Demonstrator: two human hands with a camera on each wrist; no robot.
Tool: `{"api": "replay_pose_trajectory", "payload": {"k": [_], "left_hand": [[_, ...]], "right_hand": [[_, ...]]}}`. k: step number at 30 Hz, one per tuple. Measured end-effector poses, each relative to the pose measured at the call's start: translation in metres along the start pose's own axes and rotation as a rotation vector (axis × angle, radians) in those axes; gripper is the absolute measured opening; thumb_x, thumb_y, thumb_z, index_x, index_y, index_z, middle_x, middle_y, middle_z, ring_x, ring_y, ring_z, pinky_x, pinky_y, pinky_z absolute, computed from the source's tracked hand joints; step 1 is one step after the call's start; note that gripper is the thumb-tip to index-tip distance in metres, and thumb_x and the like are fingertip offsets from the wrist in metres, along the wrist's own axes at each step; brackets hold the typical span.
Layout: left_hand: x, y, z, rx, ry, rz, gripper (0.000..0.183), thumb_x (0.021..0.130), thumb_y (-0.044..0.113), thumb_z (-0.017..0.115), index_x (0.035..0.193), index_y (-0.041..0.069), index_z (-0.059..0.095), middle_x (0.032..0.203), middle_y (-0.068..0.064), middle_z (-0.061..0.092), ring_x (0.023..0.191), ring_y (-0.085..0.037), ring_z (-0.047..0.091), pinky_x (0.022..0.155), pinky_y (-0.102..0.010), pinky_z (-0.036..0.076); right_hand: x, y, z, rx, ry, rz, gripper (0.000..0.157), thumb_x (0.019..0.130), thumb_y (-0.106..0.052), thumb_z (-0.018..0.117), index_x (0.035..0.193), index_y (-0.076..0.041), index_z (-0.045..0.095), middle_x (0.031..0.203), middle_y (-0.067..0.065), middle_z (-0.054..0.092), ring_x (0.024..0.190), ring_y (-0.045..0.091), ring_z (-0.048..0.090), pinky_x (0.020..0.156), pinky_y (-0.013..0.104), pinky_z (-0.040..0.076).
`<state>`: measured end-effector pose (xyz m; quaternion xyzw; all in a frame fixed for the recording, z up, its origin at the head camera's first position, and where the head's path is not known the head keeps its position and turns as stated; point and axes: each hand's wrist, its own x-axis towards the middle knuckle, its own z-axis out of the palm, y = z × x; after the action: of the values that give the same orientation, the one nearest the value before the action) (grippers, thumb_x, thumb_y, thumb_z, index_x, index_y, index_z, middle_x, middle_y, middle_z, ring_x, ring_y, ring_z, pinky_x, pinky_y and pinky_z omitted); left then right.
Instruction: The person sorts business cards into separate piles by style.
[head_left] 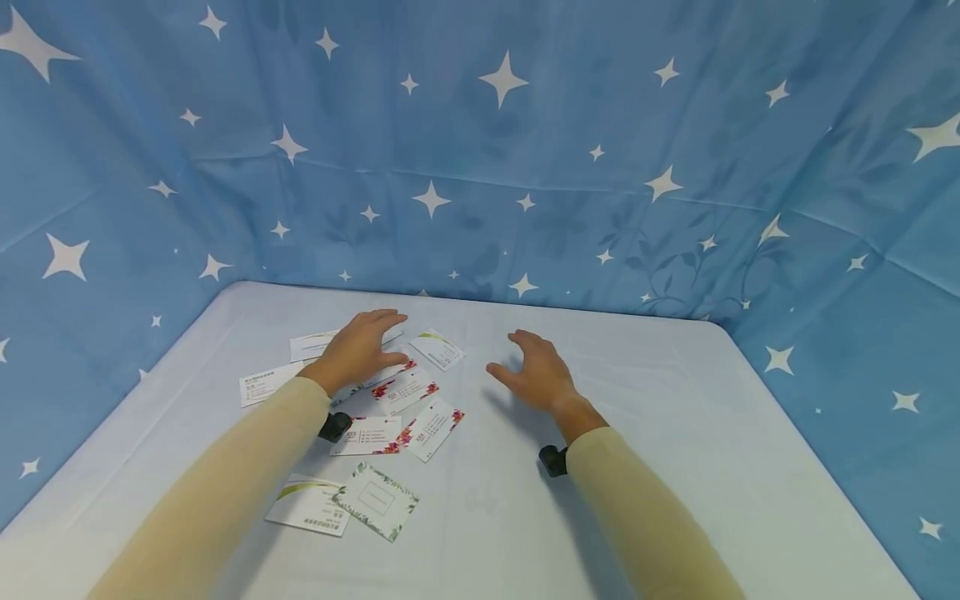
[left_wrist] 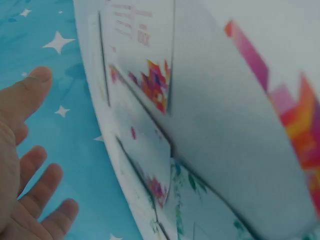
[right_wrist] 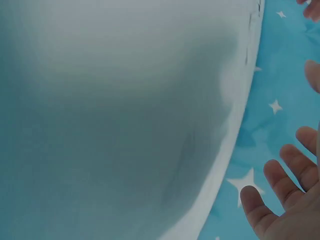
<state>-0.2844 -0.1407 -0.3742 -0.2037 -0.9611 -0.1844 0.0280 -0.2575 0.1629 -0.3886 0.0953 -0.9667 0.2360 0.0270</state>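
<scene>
My left hand (head_left: 362, 350) hovers over a loose spread of business cards, thumb and fingers apart and nothing between them. Below and beside it lie cards with red floral corners (head_left: 406, 391), another of that kind (head_left: 432, 429), and a white card with a green-yellow stripe (head_left: 438, 349). In the left wrist view a flower-cornered card (left_wrist: 142, 55) overlaps others under the hand. To the right of the cards, my right hand (head_left: 536, 372) is held above the white tabletop, fingers spread, holding nothing; its shadow falls on the cloth.
Nearer the front, a leaf-bordered card (head_left: 377, 501) overlaps a green-striped card (head_left: 309, 505). A text card (head_left: 267, 384) lies at the left. The white table (head_left: 480, 517) has a blue star-patterned curtain (head_left: 480, 150) behind it and along its sides.
</scene>
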Motion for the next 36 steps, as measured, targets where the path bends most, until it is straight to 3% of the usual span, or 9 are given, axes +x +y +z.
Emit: {"api": "replay_pose_trajectory", "payload": {"k": [4,8,14,19,22,30,36], "left_hand": [[0.011,0.001,0.006,-0.073,-0.023,-0.030,0.068,0.089,0.026,0.079,0.148,0.009,0.049,0.151,-0.014,0.045,0.141,-0.035,0.037,0.112,-0.052,0.030],[0.024,0.004,0.014,-0.092,-0.092,-0.068,0.070,0.089,0.026,0.078,0.151,0.013,0.046,0.152,-0.013,0.044,0.142,-0.034,0.035,0.112,-0.051,0.029],[0.040,0.012,0.022,-0.094,-0.159,-0.164,0.071,0.091,0.031,0.075,0.153,0.018,0.043,0.152,-0.011,0.046,0.141,-0.038,0.036,0.111,-0.058,0.028],[0.045,0.011,0.028,-0.083,-0.210,-0.227,0.073,0.092,0.037,0.073,0.155,0.020,0.040,0.152,-0.014,0.045,0.141,-0.048,0.031,0.109,-0.065,0.025],[0.046,0.009,0.032,-0.073,-0.220,-0.229,0.072,0.093,0.037,0.072,0.155,0.018,0.041,0.150,-0.015,0.047,0.141,-0.049,0.030,0.108,-0.066,0.025],[0.045,0.011,0.032,-0.074,-0.207,-0.211,0.069,0.092,0.037,0.073,0.152,0.017,0.045,0.134,-0.007,0.061,0.126,-0.039,0.047,0.105,-0.060,0.032],[0.049,0.012,0.032,-0.062,-0.220,-0.180,0.072,0.089,0.038,0.077,0.150,0.017,0.046,0.122,-0.004,0.064,0.117,-0.031,0.053,0.104,-0.059,0.033]], "right_hand": [[0.008,-0.013,0.012,0.030,-0.023,0.019,0.066,0.093,-0.045,0.066,0.146,-0.008,0.050,0.152,0.011,0.044,0.142,0.031,0.035,0.113,0.048,0.030],[0.017,-0.027,0.022,0.018,-0.049,0.061,0.067,0.091,-0.046,0.070,0.146,-0.011,0.051,0.151,0.008,0.046,0.140,0.029,0.037,0.112,0.048,0.031],[0.029,-0.042,0.037,-0.052,-0.102,0.091,0.070,0.089,-0.050,0.072,0.146,-0.013,0.052,0.149,0.008,0.049,0.137,0.030,0.041,0.109,0.048,0.036],[0.034,-0.050,0.044,-0.067,-0.129,0.107,0.073,0.088,-0.050,0.074,0.146,-0.012,0.051,0.147,0.009,0.051,0.134,0.030,0.044,0.108,0.048,0.037],[0.037,-0.051,0.048,-0.086,-0.150,0.099,0.074,0.088,-0.050,0.073,0.147,-0.012,0.051,0.145,0.008,0.052,0.134,0.030,0.045,0.108,0.047,0.038],[0.043,-0.051,0.050,-0.112,-0.177,0.129,0.072,0.089,-0.048,0.074,0.147,-0.013,0.051,0.142,0.007,0.056,0.129,0.030,0.048,0.106,0.049,0.039],[0.046,-0.050,0.047,-0.060,-0.181,0.130,0.065,0.091,-0.040,0.073,0.146,-0.013,0.052,0.141,0.008,0.057,0.128,0.031,0.048,0.106,0.050,0.038]]}}
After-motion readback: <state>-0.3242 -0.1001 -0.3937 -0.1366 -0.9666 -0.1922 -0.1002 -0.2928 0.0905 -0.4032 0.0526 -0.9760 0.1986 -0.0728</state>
